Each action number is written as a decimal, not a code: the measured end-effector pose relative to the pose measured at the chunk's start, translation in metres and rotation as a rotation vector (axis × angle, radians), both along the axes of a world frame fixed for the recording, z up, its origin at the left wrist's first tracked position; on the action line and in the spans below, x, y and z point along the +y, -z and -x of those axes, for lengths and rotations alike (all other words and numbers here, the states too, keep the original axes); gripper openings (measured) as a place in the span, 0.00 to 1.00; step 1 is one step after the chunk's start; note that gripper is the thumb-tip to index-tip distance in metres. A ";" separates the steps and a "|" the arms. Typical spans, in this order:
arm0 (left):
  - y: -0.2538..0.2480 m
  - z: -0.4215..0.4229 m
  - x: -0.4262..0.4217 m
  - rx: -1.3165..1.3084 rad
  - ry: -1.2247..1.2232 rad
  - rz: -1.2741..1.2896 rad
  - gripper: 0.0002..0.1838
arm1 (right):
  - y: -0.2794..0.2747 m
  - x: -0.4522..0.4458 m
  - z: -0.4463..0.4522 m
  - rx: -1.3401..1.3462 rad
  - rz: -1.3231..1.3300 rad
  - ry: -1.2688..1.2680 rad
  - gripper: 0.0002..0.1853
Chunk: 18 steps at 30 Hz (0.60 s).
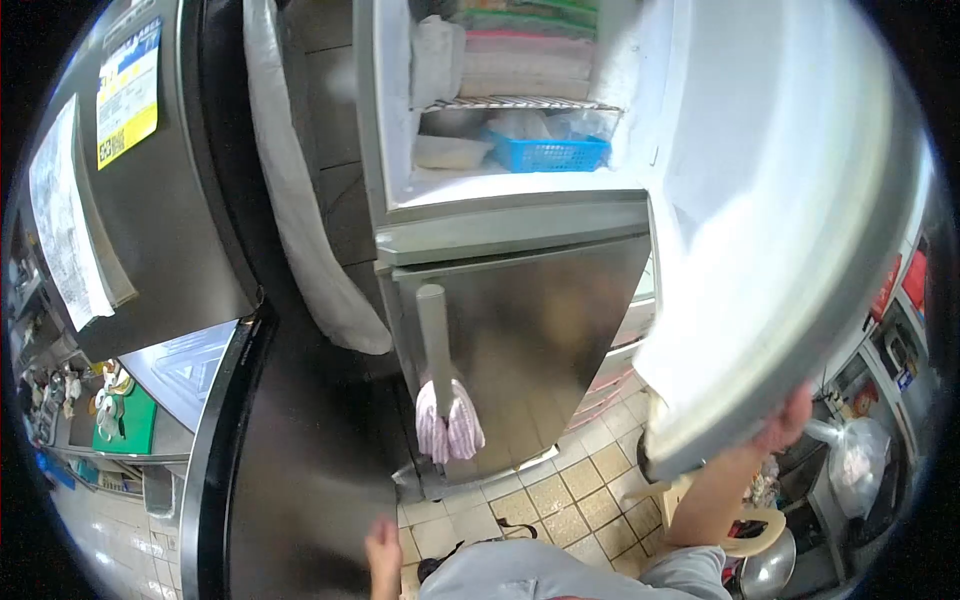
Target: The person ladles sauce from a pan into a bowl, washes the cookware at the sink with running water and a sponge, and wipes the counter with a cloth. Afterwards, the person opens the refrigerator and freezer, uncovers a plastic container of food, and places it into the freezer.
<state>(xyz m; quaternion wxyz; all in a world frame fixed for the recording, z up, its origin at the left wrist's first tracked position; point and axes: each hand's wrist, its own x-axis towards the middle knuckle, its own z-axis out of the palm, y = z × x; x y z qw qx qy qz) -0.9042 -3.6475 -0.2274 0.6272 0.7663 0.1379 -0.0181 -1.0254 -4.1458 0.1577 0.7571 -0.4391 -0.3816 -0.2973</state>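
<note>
My right hand [785,425] grips the outer edge of the freezer door [770,200], which is swung wide to the right and slightly blurred. Some of its fingers are hidden by the door. In the upper compartment, a blue basket [552,154] with plastic bags stands on the floor, below a wire shelf [530,103]. Stacked containers [525,65] with pink and green edges fill the shelf. My left hand [383,548] hangs low by the dark fridge, slightly blurred, fingers loosely bent and nothing visible in it.
The lower fridge door [520,350] is closed, a striped cloth [448,420] hanging from its handle. A dark appliance [300,460] stands close on my left. At right are a plastic bag [855,465] and a metal bowl [768,565]. A green board [127,420] lies on the far-left counter.
</note>
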 end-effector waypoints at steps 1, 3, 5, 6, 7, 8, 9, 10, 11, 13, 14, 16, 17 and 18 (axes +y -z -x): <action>-0.078 -0.020 -0.030 -0.220 0.035 0.032 0.20 | 0.012 -0.025 0.019 -0.023 -0.041 0.013 0.25; -0.189 -0.060 -0.069 -0.596 0.114 0.027 0.16 | 0.026 -0.056 0.040 -0.039 -0.169 0.137 0.25; -0.292 -0.088 -0.099 -0.989 0.147 -0.184 0.14 | 0.038 -0.084 0.057 -0.033 -0.278 0.240 0.25; -0.336 -0.100 -0.111 -1.131 0.141 -0.247 0.14 | 0.045 -0.096 0.066 -0.026 -0.328 0.284 0.25; -0.376 -0.110 -0.120 -1.236 0.152 -0.317 0.15 | 0.052 -0.108 0.074 -0.017 -0.366 0.337 0.25; -0.412 -0.121 -0.130 -1.343 0.162 -0.386 0.15 | 0.058 -0.116 0.083 -0.011 -0.404 0.380 0.25; -0.441 -0.136 -0.140 -1.405 0.159 -0.412 0.15 | 0.064 -0.125 0.089 -0.006 -0.433 0.420 0.25; -0.466 -0.150 -0.148 -1.463 0.155 -0.441 0.15 | 0.069 -0.134 0.094 0.005 -0.460 0.458 0.25; -0.488 -0.165 -0.155 -1.479 0.130 -0.430 0.15 | 0.074 -0.141 0.097 0.014 -0.482 0.485 0.25; -0.527 -0.193 -0.168 -1.478 0.102 -0.385 0.14 | 0.083 -0.151 0.105 0.026 -0.528 0.542 0.25; -0.545 -0.206 -0.174 -1.459 0.097 -0.350 0.14 | 0.086 -0.155 0.108 0.030 -0.544 0.568 0.25; -0.578 -0.239 -0.185 -1.433 0.132 -0.305 0.16 | 0.092 -0.161 0.113 0.046 -0.577 0.616 0.25; -0.592 -0.255 -0.193 -1.431 0.132 -0.303 0.16 | 0.093 -0.163 0.115 0.051 -0.586 0.637 0.25; -0.604 -0.270 -0.204 -1.301 0.231 -0.144 0.17 | 0.096 -0.165 0.115 0.059 -0.594 0.651 0.25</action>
